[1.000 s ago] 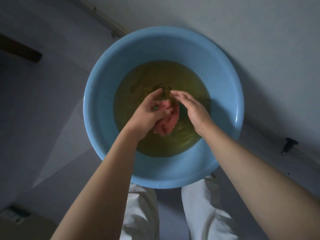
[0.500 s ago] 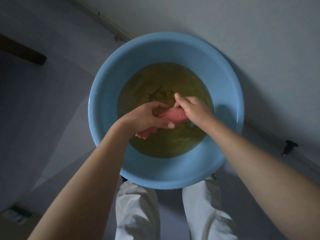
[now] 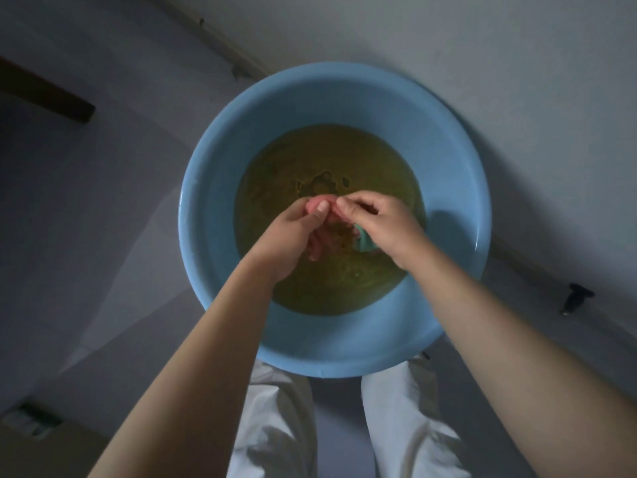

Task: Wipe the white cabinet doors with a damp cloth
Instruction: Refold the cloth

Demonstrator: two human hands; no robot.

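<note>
from my remote feed, the head camera looks straight down into a round blue basin (image 3: 220, 188) standing on a pale floor (image 3: 113, 257), with murky yellow-green water (image 3: 331, 281) pooled across its bottom and its sloping blue wall bare above the waterline. both of the person's hands meet over the middle of the basin, above the water. the left hand (image 3: 293, 232) has its grip curled round a bunched pink cloth (image 3: 319, 241), thumb pressed on the top of the bundle, while a lower fold of the cloth hangs beneath the palm toward the water. the right hand (image 3: 382, 222) pinches the cloth's upper edge just beside the left thumb, fingers bent in. a small teal piece (image 3: 363, 241) shows under the right palm; i cannot tell whether it belongs to the cloth or is a separate item. a darker patch (image 3: 322, 182) sits on the water just beyond the fingertips. two legs in white trousers (image 3: 275, 426) stand at the basin's near rim. a dark wooden bar (image 3: 44, 96) lies off to the left, and a small black fitting (image 3: 574, 298) sits on the floor at the right.
</note>
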